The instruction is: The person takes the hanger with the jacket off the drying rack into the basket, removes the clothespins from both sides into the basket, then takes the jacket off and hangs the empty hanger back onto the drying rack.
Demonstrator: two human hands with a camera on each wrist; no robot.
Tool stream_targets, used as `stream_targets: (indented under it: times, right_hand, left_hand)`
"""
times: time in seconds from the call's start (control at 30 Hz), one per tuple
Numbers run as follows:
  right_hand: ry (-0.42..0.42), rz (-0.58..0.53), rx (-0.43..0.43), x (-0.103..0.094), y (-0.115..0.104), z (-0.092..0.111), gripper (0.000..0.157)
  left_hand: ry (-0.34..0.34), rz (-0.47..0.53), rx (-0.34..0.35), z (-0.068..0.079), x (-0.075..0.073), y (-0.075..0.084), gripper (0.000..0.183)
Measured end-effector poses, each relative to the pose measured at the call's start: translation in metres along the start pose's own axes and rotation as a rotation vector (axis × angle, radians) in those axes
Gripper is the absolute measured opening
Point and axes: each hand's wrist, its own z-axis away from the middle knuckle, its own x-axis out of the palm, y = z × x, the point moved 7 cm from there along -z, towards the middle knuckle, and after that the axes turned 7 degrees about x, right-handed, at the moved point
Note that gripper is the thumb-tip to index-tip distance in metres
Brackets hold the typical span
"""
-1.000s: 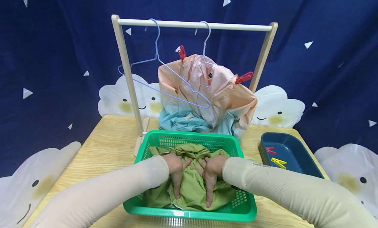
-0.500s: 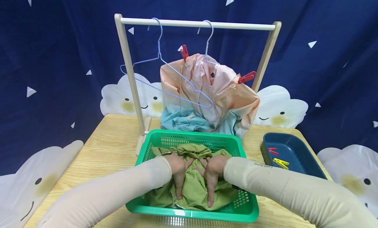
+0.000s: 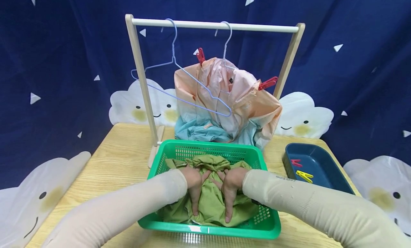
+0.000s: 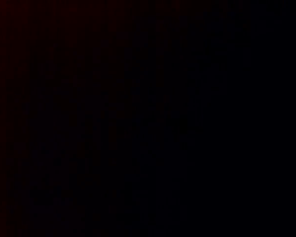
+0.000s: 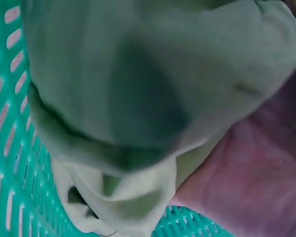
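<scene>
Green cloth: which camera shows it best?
Head view: it shows most of the green cloth bunched in the basket. Right wrist shows only close folds; left wrist is nearly black, showing nothing recognisable.

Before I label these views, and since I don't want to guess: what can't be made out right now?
Left wrist: everything; the picture is nearly black.
Right wrist: part of the right hand, behind the green cloth and past the right edge.
Head: most of the floor of the green basket, under the cloth.
Head: the near end of the blue tray, behind the right sleeve.
</scene>
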Motion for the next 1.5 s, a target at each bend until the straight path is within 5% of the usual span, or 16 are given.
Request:
stream_targets:
  times: [0.33,0.67,0.9,1.1,1.5]
  right_hand:
    - [0.067,0.050,-0.016,-0.008,-0.004,0.006,0.122]
    - [0.134,-0.073,-0.200,-0.022,0.017,0.021,0.117]
    - [0.169,-0.142,-0.261,-0.025,0.028,0.028,0.116]
    - [0.206,-0.221,-0.303,-0.025,0.035,0.031,0.097]
    - [0.259,-0.313,-0.390,-0.027,0.044,0.037,0.087]
  left_hand:
    - [0.032,-0.042,-0.012,0.007,0.003,-0.004,0.136]
    - [0.022,0.065,0.171,0.008,-0.015,-0.028,0.126]
    - [0.041,0.121,0.223,0.015,-0.021,-0.039,0.126]
    - [0.075,0.185,0.302,0.017,-0.021,-0.045,0.124]
    - [0.148,0.316,0.381,0.024,-0.025,-0.053,0.103]
